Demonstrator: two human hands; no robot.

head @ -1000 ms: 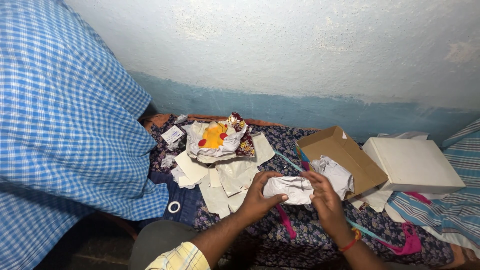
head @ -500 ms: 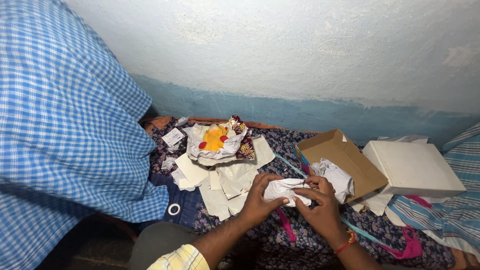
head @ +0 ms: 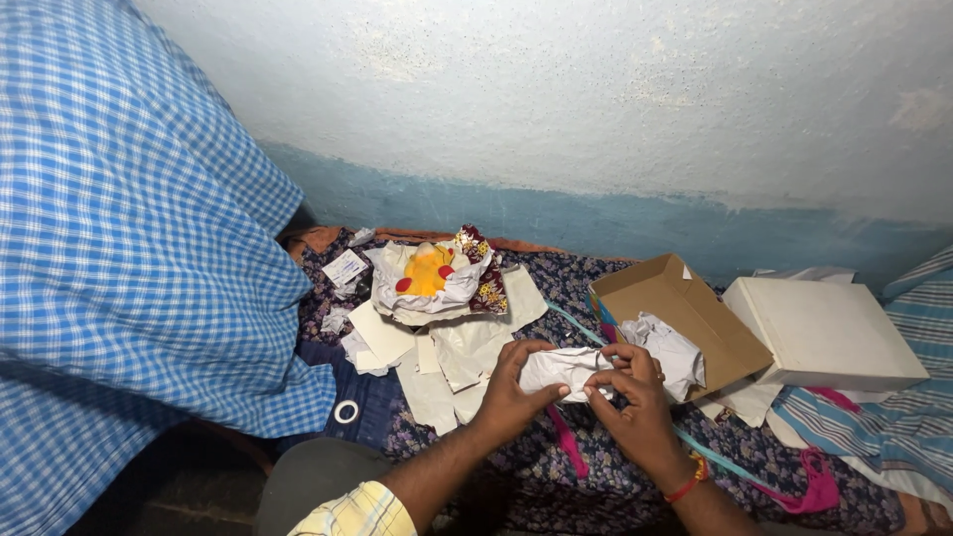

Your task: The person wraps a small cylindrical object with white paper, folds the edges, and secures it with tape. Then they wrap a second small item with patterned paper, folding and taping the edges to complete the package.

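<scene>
A small bundle wrapped in crumpled white paper sits between both my hands above a dark floral cloth. My left hand grips its left end from below. My right hand, with a red thread at the wrist, pinches its right end. Just behind it an open brown cardboard box holds more crumpled white paper.
A yellow and red soft toy lies in white paper on loose sheets. A white box lid rests at right on striped cloth. A blue checked cloth covers the left. A tape roll and pink ribbon lie nearby.
My right hand moved in from beside the bundle and closed on its right end. The bundle now looks more tightly gathered between both hands.
</scene>
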